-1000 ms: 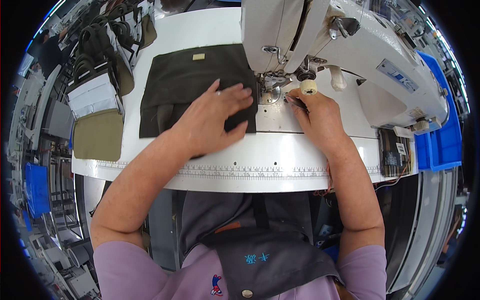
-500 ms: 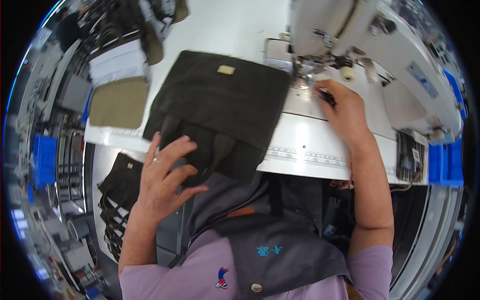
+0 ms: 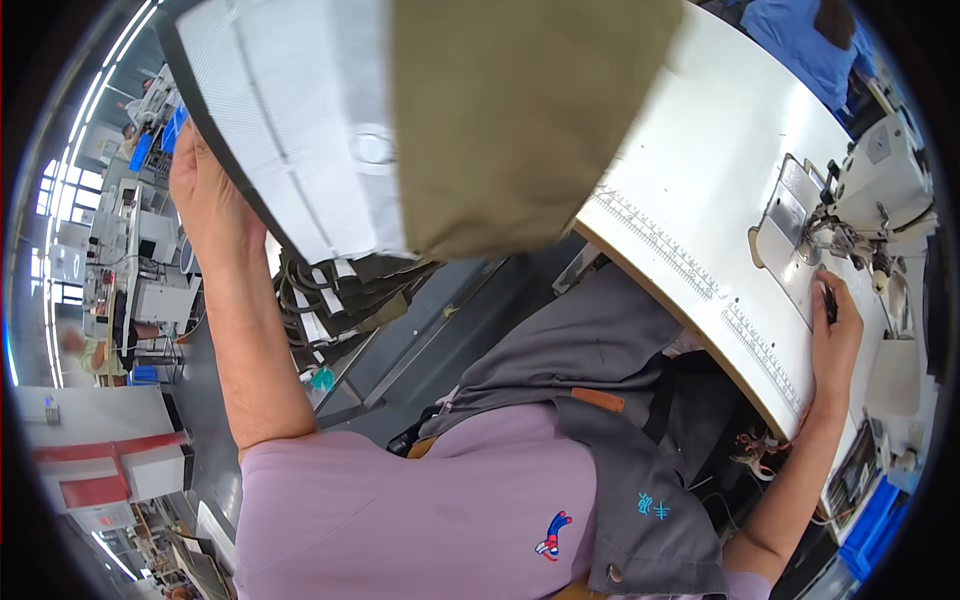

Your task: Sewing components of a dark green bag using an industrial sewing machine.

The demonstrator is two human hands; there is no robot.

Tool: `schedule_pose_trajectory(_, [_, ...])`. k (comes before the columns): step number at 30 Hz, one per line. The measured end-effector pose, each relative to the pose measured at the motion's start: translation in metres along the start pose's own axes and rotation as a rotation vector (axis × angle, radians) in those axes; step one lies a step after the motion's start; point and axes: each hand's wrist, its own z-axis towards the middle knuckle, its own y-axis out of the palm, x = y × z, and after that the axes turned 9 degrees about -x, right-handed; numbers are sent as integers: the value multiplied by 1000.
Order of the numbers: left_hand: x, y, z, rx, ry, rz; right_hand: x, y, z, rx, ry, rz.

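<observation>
High at the left, my left hand (image 3: 212, 200) grips the dark edge of a fabric bag (image 3: 505, 130), its fingers partly hidden. The bag is lifted close in front of me, showing a white panel with a round mark and an olive panel; its top runs out of view. My right hand (image 3: 838, 335) rests on the white sewing table (image 3: 690, 180), fingers closed around a small black tool (image 3: 829, 303) whose kind I cannot make out. Just beyond those fingertips is the needle area of a white sewing machine (image 3: 885, 185).
Below the lifted bag, a stack of dark green bags (image 3: 365, 300) with white parts lies at my left. A printed ruler (image 3: 700, 280) runs along the table's near edge. Blue bins (image 3: 870, 530) stand at the lower right. A person in blue (image 3: 800, 40) is beyond the table.
The bag has gone from lying on the table to being raised at the left, gripped by my left hand. My view has swung left. My right hand stays by the machine with the black tool.
</observation>
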Motion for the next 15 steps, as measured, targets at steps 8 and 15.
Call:
schedule_pose_trajectory(8, [-125,-162,-74,408,-665,106,2,0,-3,5,1,-16])
schedule_pose_trajectory(15, [-242,-185,-109,595,-807,240,4,1,-2,-10,47,-26])
